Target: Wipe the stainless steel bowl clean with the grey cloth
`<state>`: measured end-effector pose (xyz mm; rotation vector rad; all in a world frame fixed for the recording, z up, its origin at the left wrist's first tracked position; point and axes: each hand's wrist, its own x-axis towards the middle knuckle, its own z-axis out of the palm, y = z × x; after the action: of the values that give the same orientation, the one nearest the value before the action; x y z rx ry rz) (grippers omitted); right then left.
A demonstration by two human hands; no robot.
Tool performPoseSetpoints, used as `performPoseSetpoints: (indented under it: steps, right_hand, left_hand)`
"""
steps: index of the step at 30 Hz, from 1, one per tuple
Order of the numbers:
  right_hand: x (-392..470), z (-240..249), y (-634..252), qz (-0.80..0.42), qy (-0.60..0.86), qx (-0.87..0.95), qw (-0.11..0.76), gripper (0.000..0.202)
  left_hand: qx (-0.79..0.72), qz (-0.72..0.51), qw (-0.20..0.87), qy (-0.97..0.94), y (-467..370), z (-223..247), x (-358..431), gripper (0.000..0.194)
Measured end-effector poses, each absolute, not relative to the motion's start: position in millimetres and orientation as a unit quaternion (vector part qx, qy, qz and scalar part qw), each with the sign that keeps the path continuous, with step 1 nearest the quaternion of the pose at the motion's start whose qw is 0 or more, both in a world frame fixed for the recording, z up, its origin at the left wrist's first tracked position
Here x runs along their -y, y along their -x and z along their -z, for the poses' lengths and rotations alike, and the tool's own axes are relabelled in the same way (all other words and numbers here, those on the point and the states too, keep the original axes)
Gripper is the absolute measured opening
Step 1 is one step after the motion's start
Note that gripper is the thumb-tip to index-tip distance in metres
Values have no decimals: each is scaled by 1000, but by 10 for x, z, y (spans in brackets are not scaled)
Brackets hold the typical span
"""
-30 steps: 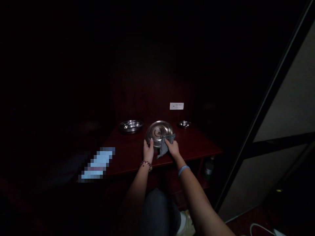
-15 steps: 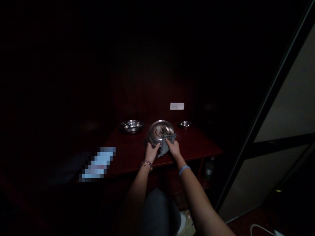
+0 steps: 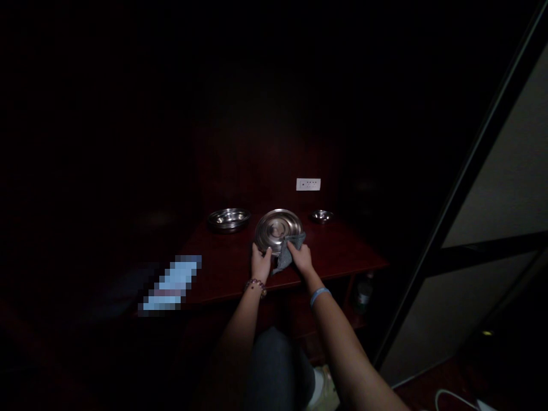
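Dark rm., dim light on a reddish-brown bench w/ a white socket panel on the wall behind. My L hand pinches the near-left rim of a round steel dish, thumb on the side facing me. My R hand is closed on a grey cloth, thumb on top, pressing it to the near-right part of the dish; a corner of cloth hangs down btwn my hands. Dish is tilted toward me, over the mid. of the bench; can't tell if its underside touches the wood. Stacked steel dishes sit upright at back L, a small steel bowl at back R, both apart from the held one. Beaded bracelet on my L wrist, blue band on my R. Bottle stands below, R side, v. dim.
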<state>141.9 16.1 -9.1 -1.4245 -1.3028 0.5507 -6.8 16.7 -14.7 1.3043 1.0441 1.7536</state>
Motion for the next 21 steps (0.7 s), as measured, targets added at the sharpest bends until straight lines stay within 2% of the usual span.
performPoseSetpoints:
  steps: [9,17,21]
  right_hand:
    - [-159,93,-1409,-229,615,546,522,39]
    - [-144,82,-1430,-238,597,529,554,38]
    - [-143,80,-1435,-239,599,526,555,39]
  left_hand:
    - [-413,-712,319,-470,76,103,-140,39]
    - [-431,-666,328,-513,70,87,-85,39]
    - [-423,-642,344,-539,51,109,-86,49]
